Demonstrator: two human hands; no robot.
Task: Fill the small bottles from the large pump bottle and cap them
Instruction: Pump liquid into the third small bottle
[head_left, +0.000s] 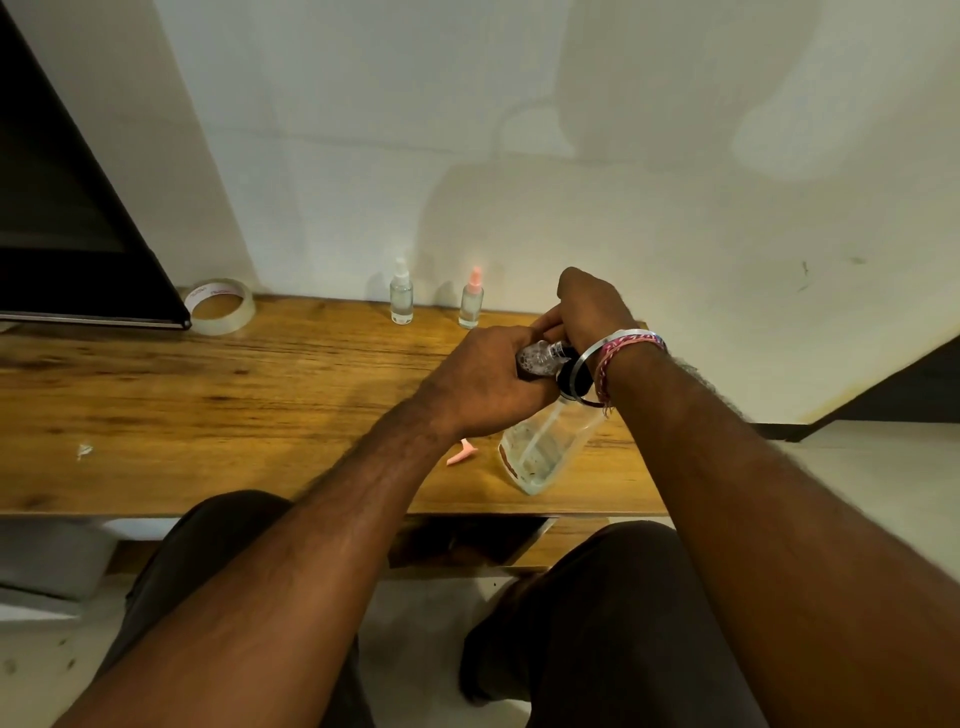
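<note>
Large pump bottle (540, 452): clear, nearly drained, a thin layer of liquid lying at its base; standing tilted near the front edge of the wooden table (208, 405), its black pump head partly hidden under the right wrist

Right hand (589, 301): sitting over the pump head, fingers curling down round it

Left hand (483, 382): fingers wrapping round a small clear bottle (535, 358), holding it on its side right against the pump head; foam is showing inside it

Pink cap (461, 453): lying loose on the table, just left of the large bottle's base

Two more small bottles standing upright by the wall, both capped: one with a clear cap (401, 292), one with a pink cap (471, 299)

Tape roll (221, 306): resting at the back left, beside a dark screen (67, 218)
</note>
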